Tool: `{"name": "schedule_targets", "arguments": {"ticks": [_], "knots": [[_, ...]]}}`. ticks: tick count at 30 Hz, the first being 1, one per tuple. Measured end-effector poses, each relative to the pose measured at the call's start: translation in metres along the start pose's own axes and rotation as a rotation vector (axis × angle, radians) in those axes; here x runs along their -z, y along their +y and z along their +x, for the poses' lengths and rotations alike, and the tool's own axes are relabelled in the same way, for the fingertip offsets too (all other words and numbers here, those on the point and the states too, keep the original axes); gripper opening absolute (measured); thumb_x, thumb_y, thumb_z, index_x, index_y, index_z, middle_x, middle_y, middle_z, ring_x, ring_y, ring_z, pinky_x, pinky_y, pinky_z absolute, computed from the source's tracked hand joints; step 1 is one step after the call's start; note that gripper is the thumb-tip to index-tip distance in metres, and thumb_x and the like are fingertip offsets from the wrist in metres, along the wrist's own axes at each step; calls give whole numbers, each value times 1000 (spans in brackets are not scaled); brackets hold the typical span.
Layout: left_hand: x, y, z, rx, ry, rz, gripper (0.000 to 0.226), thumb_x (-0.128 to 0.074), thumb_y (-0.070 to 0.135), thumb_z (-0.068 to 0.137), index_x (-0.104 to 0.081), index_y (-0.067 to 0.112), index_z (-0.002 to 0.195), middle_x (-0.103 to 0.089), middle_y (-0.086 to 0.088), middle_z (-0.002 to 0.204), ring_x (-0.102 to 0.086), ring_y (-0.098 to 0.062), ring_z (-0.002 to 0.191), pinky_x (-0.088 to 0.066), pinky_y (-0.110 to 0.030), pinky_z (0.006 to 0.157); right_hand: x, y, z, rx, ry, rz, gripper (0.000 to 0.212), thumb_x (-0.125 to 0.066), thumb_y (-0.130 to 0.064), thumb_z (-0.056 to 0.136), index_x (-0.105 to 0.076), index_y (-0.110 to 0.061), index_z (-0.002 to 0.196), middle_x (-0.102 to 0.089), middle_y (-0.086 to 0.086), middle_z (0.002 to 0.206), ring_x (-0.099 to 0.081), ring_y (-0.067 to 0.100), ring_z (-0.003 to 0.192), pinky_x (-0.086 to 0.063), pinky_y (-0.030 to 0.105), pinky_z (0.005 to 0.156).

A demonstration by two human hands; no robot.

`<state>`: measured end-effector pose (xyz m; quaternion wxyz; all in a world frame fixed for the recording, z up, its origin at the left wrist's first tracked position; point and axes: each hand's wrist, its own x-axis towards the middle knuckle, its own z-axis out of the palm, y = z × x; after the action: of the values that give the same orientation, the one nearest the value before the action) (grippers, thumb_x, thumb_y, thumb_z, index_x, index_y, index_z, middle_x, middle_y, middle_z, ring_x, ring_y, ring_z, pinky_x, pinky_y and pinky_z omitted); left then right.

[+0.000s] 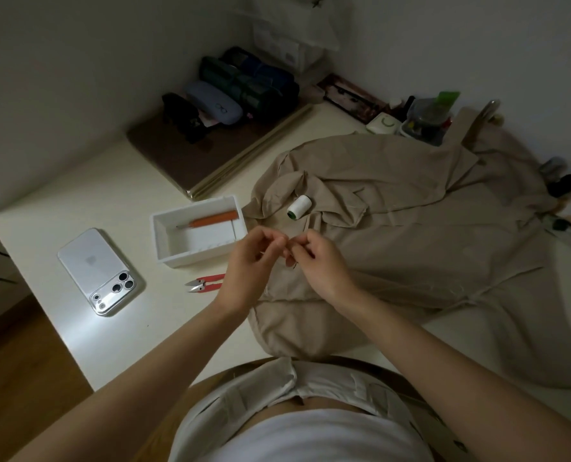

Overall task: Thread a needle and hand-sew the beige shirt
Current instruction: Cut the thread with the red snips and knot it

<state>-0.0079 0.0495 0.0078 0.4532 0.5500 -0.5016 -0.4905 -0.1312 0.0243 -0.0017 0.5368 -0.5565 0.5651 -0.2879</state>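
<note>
Lighting is looking like the real enemy here. Left hand (249, 261) and right hand (320, 258) are hovering close together over the shirt (410, 211), which is lying spread on the surface (110, 195). Both are curling with fingertips pinching tight, but what they're pinching is too small to make out, probably needle and thread. In this dimness the thread is likely going to be missing the eye or fraying. The spool (299, 207) is sitting loose on the shirt's folds, so one tug could be sending it rolling off.

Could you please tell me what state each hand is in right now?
Left hand: fingertips pinched; anything held is too small to tell.
Right hand: the same.
</note>
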Motion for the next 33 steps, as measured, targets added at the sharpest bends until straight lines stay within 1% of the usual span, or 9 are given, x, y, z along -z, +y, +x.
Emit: {"name": "schedule_targets", "arguments": {"ticks": [5,10,14,20,24,26,28,31,33], "knots": [[-2,-8,-2,300,27,-355,18,-49,19,97,-61,14,85,-63,2,78,-57,-5,74,-37,-25,73,1,3,-6,180,66,56,11,-58,-11,93,-58,-18,84,-66,-10,80,-64,-6,75,-47,9,70],[0,-9,-2,367,69,-511,15,-50,16,96,-61,19,87,-62,3,81,-54,-8,78,-36,-26,72,3,-2,-8,323,110,57,3,-64,-8,88,-64,-11,86,-66,-13,79,-65,-5,78,-47,7,70],[1,-8,-3,393,108,-494,9,-55,19,92,-65,17,93,-65,2,85,-56,-9,83,-38,-25,75,5,-1,-6,406,109,9,2,-66,-9,86,-67,-10,87,-71,-4,83,-68,2,81,-51,13,74],[1,-6,-6,426,175,-422,7,-67,21,82,-70,19,87,-70,2,85,-62,-8,85,-40,-23,76,10,7,0,542,144,-222,2,-70,-9,82,-70,-8,84,-69,-4,79,-63,2,77,-48,12,70],[-1,-1,-9,433,191,-400,28,-73,29,66,-71,13,89,-71,-1,85,-63,-10,86,-43,-24,77,8,11,4,642,178,-479,6,-64,-9,81,-66,-6,77,-63,3,71,-45,-3,72,-40,10,68],[-3,-1,-8,453,204,-396,33,-75,29,61,-69,11,89,-70,-3,85,-64,-12,85,-44,-24,78,8,11,5,686,163,-582,11,-59,-12,83,-67,-6,77,-64,4,71,-49,6,73,-40,16,68],[-3,-4,-7,477,217,-397,27,-77,23,63,-67,12,86,-68,-4,82,-63,-12,82,-45,-26,78,11,11,5,730,162,-632,15,-57,-16,82,-68,-8,78,-64,2,70,-49,7,76,-41,19,67],[-4,-9,-5,494,220,-403,10,-70,8,79,-62,13,81,-65,-1,74,-62,-6,70,-45,-24,77,13,11,5,791,143,-700,4,-68,-11,75,-69,-8,77,-64,1,70,-55,10,75,-44,17,59],[-3,-11,-5,494,215,-386,15,-66,7,84,-58,13,73,-61,1,67,-57,-4,62,-43,-23,72,14,11,4,808,111,-712,6,-72,-8,72,-70,-7,77,-65,3,71,-60,16,73,-48,19,59]]}}
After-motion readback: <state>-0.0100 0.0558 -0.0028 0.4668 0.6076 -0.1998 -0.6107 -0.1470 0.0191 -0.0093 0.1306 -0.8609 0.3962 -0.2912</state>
